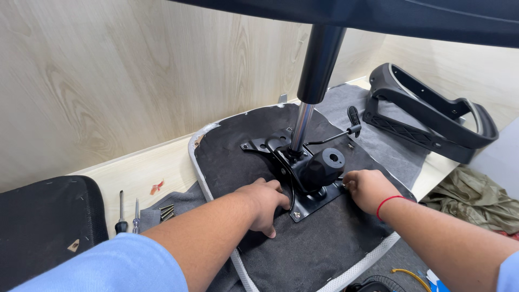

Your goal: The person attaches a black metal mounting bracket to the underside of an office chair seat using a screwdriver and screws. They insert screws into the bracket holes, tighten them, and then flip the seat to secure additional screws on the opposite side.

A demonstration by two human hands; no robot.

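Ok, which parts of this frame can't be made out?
Head view:
- Left hand fingertips: curled under at the black metal mounting plate, so any grip is hidden.
- Right hand fingertips: behind the plate's edge; whether they hold a screw is unclear.
- Chrome gas-lift column: top cut off by the dark panel.
- Loose screws: too small to count.

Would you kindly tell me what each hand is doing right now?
Left hand: curled, resting on the mechanism plate.
Right hand: fingers closed at the plate's edge; contents hidden.

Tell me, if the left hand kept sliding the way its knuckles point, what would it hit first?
Probably the black metal mounting plate: the left hand already rests against its edge on the upturned seat.
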